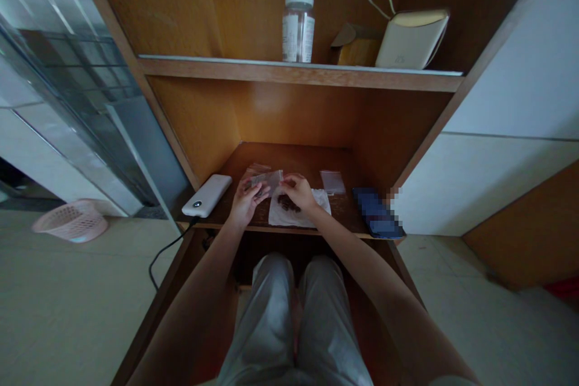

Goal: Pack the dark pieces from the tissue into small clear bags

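A small clear plastic bag (270, 178) is held between my two hands above the shelf. My left hand (245, 200) grips its left side, thumb and fingers closed on it. At the bag's upper right corner, the fingertips of my right hand (298, 191) pinch the edge. Under my right hand lies a white paper tissue (320, 200) with a pile of small dark brown pieces (287, 202) on it; their kind is too small to tell. More clear bags (257, 169) lie behind my left hand. Another clear bag (332, 181) rests flat to the right of the tissue.
A white power bank (207, 195) with a black cable (168, 245) sits at the left. A dark phone (376, 212) lies at the right edge. On the upper shelf (298, 71) stand a clear bottle (298, 25), a carton and a cream case (411, 39). A pink basket (72, 221) is on the floor.
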A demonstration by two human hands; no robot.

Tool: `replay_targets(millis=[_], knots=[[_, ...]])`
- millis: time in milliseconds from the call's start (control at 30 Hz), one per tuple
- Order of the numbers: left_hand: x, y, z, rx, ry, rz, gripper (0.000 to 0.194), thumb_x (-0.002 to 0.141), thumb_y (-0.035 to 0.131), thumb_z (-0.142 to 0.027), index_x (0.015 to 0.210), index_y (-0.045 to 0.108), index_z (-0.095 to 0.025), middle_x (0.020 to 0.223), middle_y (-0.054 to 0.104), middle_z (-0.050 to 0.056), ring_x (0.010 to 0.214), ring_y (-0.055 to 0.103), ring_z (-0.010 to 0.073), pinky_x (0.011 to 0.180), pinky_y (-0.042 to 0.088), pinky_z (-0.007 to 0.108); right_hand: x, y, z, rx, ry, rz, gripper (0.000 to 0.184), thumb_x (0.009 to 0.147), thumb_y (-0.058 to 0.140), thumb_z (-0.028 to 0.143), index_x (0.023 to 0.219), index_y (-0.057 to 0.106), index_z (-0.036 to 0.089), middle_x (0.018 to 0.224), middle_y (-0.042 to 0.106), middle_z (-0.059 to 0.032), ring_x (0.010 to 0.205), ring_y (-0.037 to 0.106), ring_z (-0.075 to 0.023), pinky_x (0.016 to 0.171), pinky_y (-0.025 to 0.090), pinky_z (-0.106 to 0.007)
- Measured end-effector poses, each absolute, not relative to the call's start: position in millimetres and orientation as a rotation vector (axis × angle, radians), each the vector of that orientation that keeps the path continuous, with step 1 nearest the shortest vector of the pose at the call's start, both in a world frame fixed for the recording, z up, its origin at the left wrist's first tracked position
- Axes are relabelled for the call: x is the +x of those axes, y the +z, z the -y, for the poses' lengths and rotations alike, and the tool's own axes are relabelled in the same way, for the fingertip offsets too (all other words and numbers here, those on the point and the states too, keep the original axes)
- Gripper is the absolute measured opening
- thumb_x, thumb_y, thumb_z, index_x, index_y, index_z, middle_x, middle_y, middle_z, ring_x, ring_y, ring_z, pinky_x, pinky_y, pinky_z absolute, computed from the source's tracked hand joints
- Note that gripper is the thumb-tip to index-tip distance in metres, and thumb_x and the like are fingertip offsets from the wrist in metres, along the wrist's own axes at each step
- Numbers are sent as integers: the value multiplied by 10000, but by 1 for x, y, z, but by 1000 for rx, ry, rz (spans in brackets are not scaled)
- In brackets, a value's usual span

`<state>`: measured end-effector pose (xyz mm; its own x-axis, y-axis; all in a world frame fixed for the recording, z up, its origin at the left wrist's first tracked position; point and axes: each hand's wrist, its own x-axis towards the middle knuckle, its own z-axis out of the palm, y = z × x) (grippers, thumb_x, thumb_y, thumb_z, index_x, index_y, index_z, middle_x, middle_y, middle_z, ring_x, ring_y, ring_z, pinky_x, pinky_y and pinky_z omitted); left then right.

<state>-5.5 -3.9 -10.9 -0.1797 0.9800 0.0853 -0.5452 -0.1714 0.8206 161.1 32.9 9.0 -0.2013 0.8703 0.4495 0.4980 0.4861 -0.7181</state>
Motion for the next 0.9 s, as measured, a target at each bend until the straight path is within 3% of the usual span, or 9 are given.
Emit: replay_targets(millis=[67,133,267,400,667,900], knots=[[-5,-10,6,830,1630,-791,683,617,757,-133,1213,473,-312,904,683,-8,770,690,184,740,550,361,158,11,-32,-1174,556,1781,143,831,520,229,826,638,148,802,672,-51,761,620,-141,716,465,-258],[-4,-10,7,887,1597,-801,735,611,753,-128,1261,465,-313,943,683,11,766,689,190,736,551,364,155,15,-28,-1187,518,1776,138,833,504,218,854,623,151,799,666,-47,725,613,-138,678,460,-245],[-3,-13,7,953,1544,-834,369,613,740,-173,975,678,-139,927,691,84,783,674,205,720,545,342,150,25,-15,-1113,321,2002,174,848,471,188,917,630,179,858,664,-45,776,602,-146,734,446,-259],[-2,-14,6,935,1577,-804,151,618,734,-204,746,701,-131,846,694,72,788,652,198,679,539,325,144,31,-3,-1055,67,2241,228,881,440,200,977,646,180,929,651,-74,878,582,-180,820,419,-303],[-1,-14,5,898,1576,-797,170,581,778,-243,678,685,-138,736,671,30,702,626,144,660,518,273,141,31,5,-1077,-11,2333,252,880,450,218,1040,642,181,934,628,-79,875,564,-185,805,416,-310],[-2,-15,5,916,1558,-801,176,605,760,-226,737,685,-137,785,677,49,755,628,164,711,506,296,143,29,3,-1059,141,2274,236,868,473,231,1003,661,188,904,628,-66,851,572,-163,790,423,-282]])
